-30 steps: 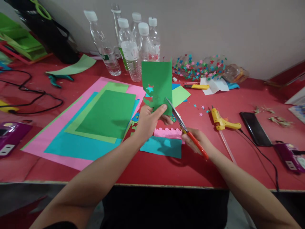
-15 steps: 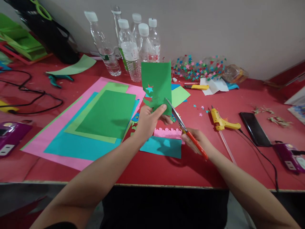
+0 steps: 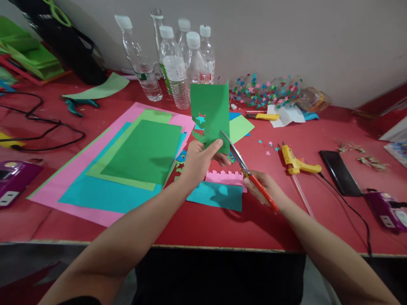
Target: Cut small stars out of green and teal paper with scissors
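The left grip (image 3: 197, 159) holds smooth matt green paper (image 3: 210, 106); the right grip (image 3: 270, 183), scissors (image 3: 254, 181) with shiny metal blades (image 3: 234, 148) and glossy red plastic handles (image 3: 264, 195). Below both, a smooth worktop (image 3: 203, 231) has a dull sheen. Beyond the left grip stand clear, shiny plastic bottles (image 3: 175, 70).

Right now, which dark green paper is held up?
The notched piece in the left hand; the other dark green sheet lies flat atop the stacked papers.

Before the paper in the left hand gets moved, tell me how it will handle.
The green paper is probably fairly stiff: it stands upright above the left hand without drooping. It looks thin, so likely light. Its left edge, cut raggedly, may bend or tear easily.
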The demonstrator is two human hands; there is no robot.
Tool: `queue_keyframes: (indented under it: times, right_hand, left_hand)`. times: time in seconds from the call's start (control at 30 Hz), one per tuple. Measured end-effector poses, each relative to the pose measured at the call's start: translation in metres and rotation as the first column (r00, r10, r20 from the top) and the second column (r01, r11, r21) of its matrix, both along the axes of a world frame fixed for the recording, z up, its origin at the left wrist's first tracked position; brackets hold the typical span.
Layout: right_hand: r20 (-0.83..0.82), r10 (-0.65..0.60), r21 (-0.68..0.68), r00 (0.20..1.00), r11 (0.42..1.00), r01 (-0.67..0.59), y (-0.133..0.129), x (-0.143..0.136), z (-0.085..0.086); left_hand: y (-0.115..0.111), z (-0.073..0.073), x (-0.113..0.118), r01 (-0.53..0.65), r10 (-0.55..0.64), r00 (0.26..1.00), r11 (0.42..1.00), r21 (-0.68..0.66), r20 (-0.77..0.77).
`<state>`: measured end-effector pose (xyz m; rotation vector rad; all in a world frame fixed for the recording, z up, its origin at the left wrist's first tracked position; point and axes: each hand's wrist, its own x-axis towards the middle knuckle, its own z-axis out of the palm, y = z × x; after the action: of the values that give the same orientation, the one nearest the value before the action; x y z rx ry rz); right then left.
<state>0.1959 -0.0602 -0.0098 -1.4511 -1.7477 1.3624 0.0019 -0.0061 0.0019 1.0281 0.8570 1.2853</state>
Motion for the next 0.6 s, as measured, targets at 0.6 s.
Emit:
queue_keyframes:
  times: [0.6]
  right_hand:
    - [-0.139,0.094,-0.13,0.986,0.985,-0.113,0.003,0.006,0.01]
  left_hand:
    - [0.011,-0.001,-0.003,-0.101,0.107,0.985,0.993,-0.054,0.134]
